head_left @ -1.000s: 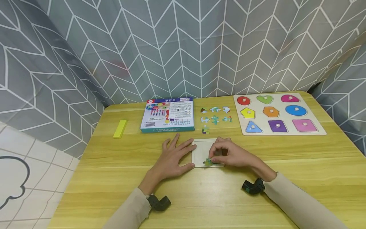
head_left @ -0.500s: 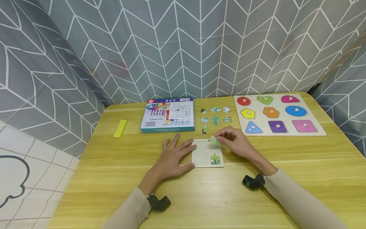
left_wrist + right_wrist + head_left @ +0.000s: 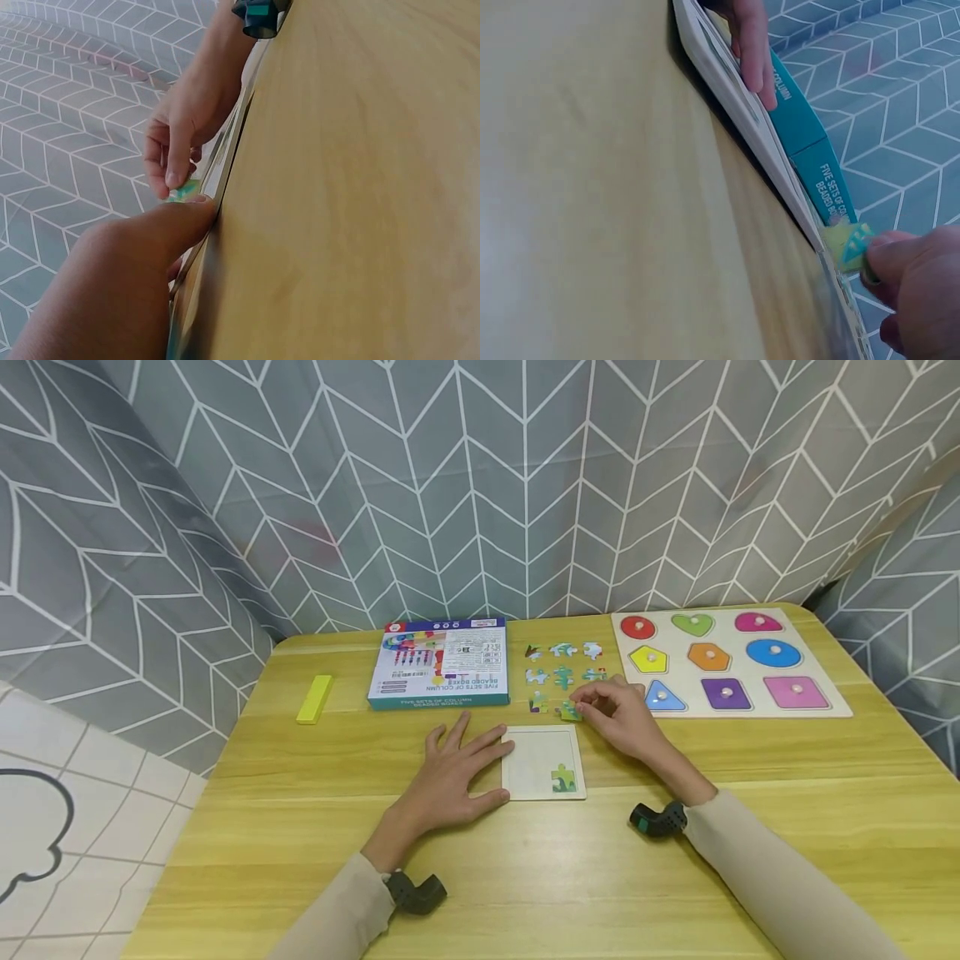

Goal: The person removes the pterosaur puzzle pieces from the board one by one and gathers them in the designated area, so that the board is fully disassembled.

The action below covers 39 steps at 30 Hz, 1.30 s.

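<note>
In the head view my left hand (image 3: 450, 775) lies with spread fingers on the table, its fingertips and thumb touching the left edge of a square white puzzle tray (image 3: 529, 765). One green jigsaw piece (image 3: 563, 778) lies in the tray's near right corner. Beyond the tray, my right hand (image 3: 621, 720) pinches another green jigsaw piece (image 3: 568, 712) between thumb and fingers. The right wrist view shows this green and yellow piece (image 3: 847, 244) at the fingertips. Loose jigsaw pieces (image 3: 563, 676) lie in rows just behind that hand.
A teal and white box (image 3: 441, 681) lies at the back, left of the loose pieces. The shape-puzzle board (image 3: 686, 697) with knobbed coloured shapes is at the back right. A yellow block (image 3: 315, 699) lies on the left of the table. A grey patterned curtain (image 3: 487, 493) hangs behind.
My right hand has let go of one jigsaw piece in the tray's near right corner. It has moved away from me with another piece to the loose rows. My left hand has stayed put.
</note>
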Each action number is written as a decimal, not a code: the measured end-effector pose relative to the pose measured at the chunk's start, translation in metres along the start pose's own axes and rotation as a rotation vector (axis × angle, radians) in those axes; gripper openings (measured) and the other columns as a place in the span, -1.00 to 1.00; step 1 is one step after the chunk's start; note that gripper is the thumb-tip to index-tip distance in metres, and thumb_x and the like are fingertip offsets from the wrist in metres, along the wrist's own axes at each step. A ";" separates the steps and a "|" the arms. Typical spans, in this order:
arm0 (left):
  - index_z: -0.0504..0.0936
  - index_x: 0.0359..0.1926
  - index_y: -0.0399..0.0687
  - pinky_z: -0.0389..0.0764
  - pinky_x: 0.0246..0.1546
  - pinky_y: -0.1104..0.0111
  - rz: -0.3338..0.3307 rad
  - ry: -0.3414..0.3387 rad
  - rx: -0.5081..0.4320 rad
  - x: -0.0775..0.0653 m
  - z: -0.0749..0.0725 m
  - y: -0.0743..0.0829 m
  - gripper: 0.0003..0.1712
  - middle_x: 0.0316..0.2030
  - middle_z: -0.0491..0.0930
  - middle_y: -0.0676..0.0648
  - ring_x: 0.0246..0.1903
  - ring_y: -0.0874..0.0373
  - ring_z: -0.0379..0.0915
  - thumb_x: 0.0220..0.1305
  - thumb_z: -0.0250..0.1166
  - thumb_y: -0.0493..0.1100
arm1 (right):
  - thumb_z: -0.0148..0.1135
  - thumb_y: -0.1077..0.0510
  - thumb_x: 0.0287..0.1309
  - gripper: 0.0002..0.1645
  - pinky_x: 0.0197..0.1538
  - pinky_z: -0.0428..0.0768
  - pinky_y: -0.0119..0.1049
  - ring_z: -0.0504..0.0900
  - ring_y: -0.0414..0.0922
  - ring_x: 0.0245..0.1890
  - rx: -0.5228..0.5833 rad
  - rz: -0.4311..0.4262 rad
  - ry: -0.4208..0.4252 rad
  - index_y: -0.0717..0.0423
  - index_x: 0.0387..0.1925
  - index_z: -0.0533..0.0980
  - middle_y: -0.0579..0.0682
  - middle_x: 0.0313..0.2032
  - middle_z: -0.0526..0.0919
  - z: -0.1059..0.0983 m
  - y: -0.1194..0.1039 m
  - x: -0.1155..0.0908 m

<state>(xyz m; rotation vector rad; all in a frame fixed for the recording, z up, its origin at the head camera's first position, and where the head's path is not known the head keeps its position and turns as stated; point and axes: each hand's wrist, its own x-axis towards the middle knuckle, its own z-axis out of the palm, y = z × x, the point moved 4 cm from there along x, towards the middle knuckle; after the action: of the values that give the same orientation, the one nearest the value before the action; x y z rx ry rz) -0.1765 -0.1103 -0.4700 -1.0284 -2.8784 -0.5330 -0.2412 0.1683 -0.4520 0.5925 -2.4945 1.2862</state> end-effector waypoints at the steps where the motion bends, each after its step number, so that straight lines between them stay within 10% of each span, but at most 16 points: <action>1: 0.30 0.52 0.36 -0.09 0.42 -0.30 -0.001 -0.003 -0.001 0.000 0.000 0.000 -0.20 0.58 0.14 0.21 0.60 -0.31 -0.20 0.33 0.10 0.41 | 0.41 0.30 0.20 -0.88 -0.05 0.09 -0.11 0.45 -0.17 -0.26 -0.015 -0.002 0.005 0.07 -0.23 0.72 -0.03 -0.39 0.73 0.000 0.001 0.001; 22: 0.30 0.52 0.35 -0.07 0.41 -0.32 0.002 0.003 -0.003 -0.001 -0.001 0.000 -0.21 0.58 0.16 0.19 0.60 -0.31 -0.19 0.33 0.10 0.40 | 0.48 0.04 0.13 -0.64 -0.06 0.05 0.00 0.43 0.02 -0.13 -0.267 0.046 -0.013 0.11 -0.07 0.72 0.12 -0.06 0.75 0.004 0.010 0.005; 39: 0.32 0.52 0.34 -0.09 0.40 -0.35 0.008 0.008 -0.015 0.000 -0.001 0.001 -0.21 0.57 0.17 0.18 0.60 -0.32 -0.19 0.33 0.11 0.40 | 0.51 -0.02 0.13 -0.65 -0.12 0.00 0.04 0.34 0.02 -0.22 -0.329 0.076 -0.026 0.02 -0.08 0.75 0.03 -0.25 0.62 0.003 0.010 0.004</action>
<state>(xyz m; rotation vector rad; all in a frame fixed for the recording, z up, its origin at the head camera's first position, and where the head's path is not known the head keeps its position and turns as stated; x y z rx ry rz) -0.1760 -0.1102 -0.4685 -1.0369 -2.8660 -0.5579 -0.2496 0.1705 -0.4591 0.4406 -2.6919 0.8653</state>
